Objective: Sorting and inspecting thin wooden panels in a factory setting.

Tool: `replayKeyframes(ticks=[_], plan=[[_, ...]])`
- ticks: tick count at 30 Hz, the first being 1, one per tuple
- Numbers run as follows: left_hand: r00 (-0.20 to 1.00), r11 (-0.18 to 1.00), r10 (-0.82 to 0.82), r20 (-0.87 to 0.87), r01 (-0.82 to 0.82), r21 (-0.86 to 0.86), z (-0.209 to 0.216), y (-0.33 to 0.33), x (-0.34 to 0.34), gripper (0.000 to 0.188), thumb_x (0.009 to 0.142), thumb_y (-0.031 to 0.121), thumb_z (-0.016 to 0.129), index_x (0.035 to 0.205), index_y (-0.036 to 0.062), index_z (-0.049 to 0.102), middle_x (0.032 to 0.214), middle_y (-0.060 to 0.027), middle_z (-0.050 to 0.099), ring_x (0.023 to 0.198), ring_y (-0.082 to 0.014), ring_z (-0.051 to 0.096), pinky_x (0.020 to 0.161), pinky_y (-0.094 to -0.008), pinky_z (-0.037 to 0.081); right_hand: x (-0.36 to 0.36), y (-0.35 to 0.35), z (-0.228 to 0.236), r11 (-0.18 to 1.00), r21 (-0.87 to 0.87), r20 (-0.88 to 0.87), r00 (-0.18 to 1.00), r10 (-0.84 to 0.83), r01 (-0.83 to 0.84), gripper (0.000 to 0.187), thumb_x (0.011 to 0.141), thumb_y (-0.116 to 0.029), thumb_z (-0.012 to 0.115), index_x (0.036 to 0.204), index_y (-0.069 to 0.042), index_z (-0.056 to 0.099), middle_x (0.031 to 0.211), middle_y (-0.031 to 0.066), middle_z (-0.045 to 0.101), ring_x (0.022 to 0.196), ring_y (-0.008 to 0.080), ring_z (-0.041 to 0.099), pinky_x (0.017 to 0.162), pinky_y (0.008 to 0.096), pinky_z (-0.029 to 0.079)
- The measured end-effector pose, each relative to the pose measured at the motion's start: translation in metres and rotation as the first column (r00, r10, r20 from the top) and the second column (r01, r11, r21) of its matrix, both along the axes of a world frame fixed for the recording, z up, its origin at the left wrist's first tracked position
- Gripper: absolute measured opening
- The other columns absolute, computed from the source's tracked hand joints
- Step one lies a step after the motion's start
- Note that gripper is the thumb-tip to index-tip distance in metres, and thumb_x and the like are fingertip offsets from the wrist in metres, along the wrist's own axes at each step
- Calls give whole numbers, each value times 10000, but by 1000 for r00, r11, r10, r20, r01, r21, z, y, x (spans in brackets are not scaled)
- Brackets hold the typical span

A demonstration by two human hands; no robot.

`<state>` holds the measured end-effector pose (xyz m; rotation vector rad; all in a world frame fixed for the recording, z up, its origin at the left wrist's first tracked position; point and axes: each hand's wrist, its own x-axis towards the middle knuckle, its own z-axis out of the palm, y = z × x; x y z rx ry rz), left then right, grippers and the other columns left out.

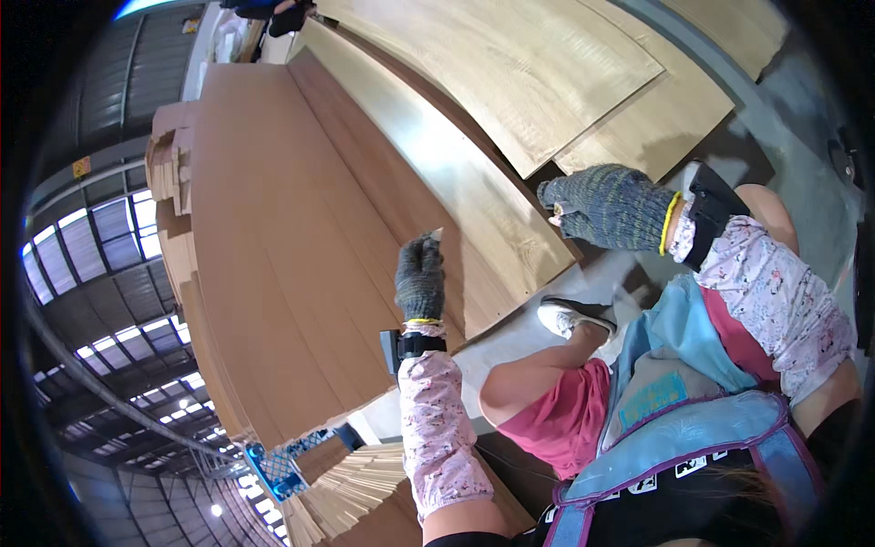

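Right hand (609, 209): grip unclear; wood-grain panels (519, 77) cut off above.

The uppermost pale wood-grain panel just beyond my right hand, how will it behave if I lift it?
The wood-grain panel looks broad and thin-edged, so it may flex if raised by one corner. Its breadth suggests it could feel awkward one-handed. Lying flat, it seems unlikely to roll.

Grey floor (786, 108) right of left fingers (419, 255); far left of them, dark roof (77, 305), bright windows (144, 211), lit lamp (216, 510).
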<state>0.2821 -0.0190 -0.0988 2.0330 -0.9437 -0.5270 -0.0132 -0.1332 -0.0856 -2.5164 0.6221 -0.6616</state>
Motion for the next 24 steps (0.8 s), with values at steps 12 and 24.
replayKeyframes(ticks=[12, 24], plan=[[963, 989, -78, -259, 42, -142, 63, -27, -62, 272, 862, 251, 678, 1023, 36, 638, 710, 12, 561, 539, -51, 466, 483, -210, 386, -12, 13, 48, 985, 171, -27, 999, -27, 31, 345, 870, -312, 585, 1078, -37, 581, 973, 187, 636, 898, 336, 619, 797, 427, 487], [910, 836, -395, 129, 414, -360, 72, 19, -120, 233, 784, 27, 707, 1014, 6, 676, 891, -113, 675, 734, -138, 620, 660, -264, 498, -7, 16, 34, 990, 134, -26, 999, -47, 50, 279, 849, -277, 596, 1041, -75, 586, 906, 168, 637, 841, 335, 626, 732, 440, 496]])
